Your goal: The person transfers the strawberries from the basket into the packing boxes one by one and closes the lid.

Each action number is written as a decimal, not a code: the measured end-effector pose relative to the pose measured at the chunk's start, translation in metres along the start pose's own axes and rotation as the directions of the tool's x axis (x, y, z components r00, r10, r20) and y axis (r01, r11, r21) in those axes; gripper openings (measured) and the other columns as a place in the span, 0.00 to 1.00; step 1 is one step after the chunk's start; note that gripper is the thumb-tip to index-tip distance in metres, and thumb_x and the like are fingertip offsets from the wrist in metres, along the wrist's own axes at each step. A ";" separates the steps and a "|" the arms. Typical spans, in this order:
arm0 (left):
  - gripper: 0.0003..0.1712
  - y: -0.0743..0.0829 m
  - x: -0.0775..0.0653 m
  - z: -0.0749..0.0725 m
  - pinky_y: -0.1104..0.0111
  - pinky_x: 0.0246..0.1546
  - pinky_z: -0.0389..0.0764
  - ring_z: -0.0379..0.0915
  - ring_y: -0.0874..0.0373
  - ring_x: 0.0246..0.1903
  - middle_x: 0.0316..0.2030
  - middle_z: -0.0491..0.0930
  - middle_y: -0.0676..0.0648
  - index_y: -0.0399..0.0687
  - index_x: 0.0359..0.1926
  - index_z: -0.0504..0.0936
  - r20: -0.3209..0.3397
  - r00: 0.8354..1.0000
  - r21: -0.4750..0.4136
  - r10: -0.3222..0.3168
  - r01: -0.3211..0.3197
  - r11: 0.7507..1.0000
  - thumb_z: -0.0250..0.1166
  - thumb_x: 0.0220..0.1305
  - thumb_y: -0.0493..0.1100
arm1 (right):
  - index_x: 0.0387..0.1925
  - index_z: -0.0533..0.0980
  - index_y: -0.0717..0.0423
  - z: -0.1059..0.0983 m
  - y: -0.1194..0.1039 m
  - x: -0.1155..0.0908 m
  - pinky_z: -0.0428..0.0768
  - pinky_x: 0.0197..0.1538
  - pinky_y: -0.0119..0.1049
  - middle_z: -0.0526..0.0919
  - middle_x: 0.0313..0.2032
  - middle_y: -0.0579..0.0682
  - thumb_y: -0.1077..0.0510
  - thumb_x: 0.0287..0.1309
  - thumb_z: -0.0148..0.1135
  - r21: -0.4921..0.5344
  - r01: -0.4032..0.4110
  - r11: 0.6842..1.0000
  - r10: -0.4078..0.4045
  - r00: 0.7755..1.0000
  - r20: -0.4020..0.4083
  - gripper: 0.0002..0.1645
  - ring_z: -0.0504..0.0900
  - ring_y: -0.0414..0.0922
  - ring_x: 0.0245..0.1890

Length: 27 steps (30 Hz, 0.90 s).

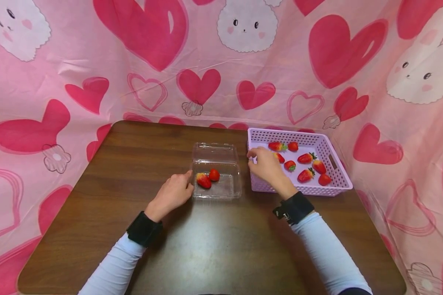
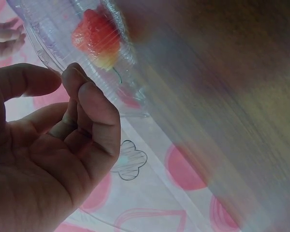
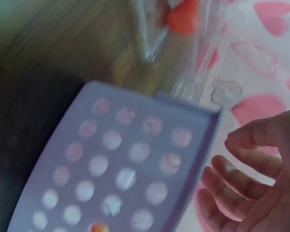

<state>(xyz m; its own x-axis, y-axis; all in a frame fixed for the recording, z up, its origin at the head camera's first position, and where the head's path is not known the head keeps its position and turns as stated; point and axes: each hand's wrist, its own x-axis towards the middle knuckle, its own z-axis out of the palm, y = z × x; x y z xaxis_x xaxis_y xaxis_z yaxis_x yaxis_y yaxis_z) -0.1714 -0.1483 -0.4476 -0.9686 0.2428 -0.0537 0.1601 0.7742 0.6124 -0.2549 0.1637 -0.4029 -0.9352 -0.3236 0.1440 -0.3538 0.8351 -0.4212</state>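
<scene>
A clear plastic clamshell box (image 1: 227,188) stands on the table with its lid (image 1: 215,153) raised at the back. Two strawberries (image 1: 204,180) lie in its left half. At the box's left side, my left hand (image 1: 172,191) pinches the rim between thumb and fingertips, as the left wrist view shows. To the right is a lilac perforated basket (image 1: 299,190) with several strawberries (image 1: 305,175) spread over its floor. My right hand (image 1: 266,163) hovers over the basket's left wall, fingers loosely bent. Nothing lies between those fingers in the right wrist view (image 3: 253,174).
Both things stand on a dark brown wooden table (image 1: 133,155) with rounded corners. A pink cloth (image 1: 107,49) with hearts and rabbits hangs around its back and sides. The basket's right end has a slotted handle hole (image 1: 332,161).
</scene>
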 end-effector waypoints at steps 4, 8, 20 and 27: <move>0.33 0.000 0.000 0.000 0.66 0.16 0.69 0.60 0.55 0.13 0.21 0.70 0.45 0.29 0.74 0.69 -0.008 1.000 0.004 0.008 -0.007 1.000 0.61 0.72 0.36 | 0.49 0.84 0.64 -0.008 0.014 -0.005 0.82 0.52 0.56 0.85 0.49 0.63 0.61 0.64 0.62 -0.003 -0.042 0.999 0.042 0.999 0.009 0.15 0.82 0.59 0.47; 0.33 0.000 -0.001 0.001 0.66 0.16 0.70 0.60 0.55 0.13 0.21 0.70 0.45 0.29 0.74 0.69 -0.009 1.000 0.003 0.007 -0.007 1.000 0.61 0.72 0.36 | 0.50 0.83 0.64 -0.014 0.029 -0.010 0.81 0.53 0.58 0.86 0.50 0.63 0.61 0.65 0.62 0.003 -0.081 0.997 0.081 0.997 0.004 0.16 0.82 0.60 0.48; 0.32 -0.001 -0.002 0.003 0.67 0.17 0.70 0.61 0.55 0.14 0.21 0.70 0.46 0.29 0.74 0.69 -0.007 1.000 -0.006 0.008 -0.008 1.000 0.62 0.72 0.37 | 0.58 0.80 0.68 -0.022 0.062 -0.027 0.76 0.61 0.63 0.84 0.54 0.66 0.61 0.64 0.62 0.023 -0.198 0.980 0.197 0.980 0.018 0.22 0.80 0.63 0.55; 0.32 -0.002 -0.001 0.002 0.66 0.16 0.69 0.61 0.55 0.13 0.20 0.69 0.46 0.29 0.74 0.69 -0.020 1.000 0.005 0.016 -0.016 1.000 0.61 0.72 0.37 | 0.60 0.78 0.70 -0.030 0.085 -0.035 0.81 0.51 0.61 0.84 0.46 0.67 0.59 0.63 0.63 -0.019 -0.261 0.965 0.262 0.962 0.077 0.27 0.80 0.63 0.45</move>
<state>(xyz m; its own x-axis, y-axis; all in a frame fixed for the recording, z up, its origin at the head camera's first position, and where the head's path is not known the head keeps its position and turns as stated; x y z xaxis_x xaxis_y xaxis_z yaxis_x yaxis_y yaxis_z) -0.1705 -0.1487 -0.4504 -0.9695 0.2434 -0.0283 0.1763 0.7732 0.6092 -0.2533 0.2596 -0.4166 -0.9911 -0.1268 -0.0409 -0.0974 0.8987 -0.4276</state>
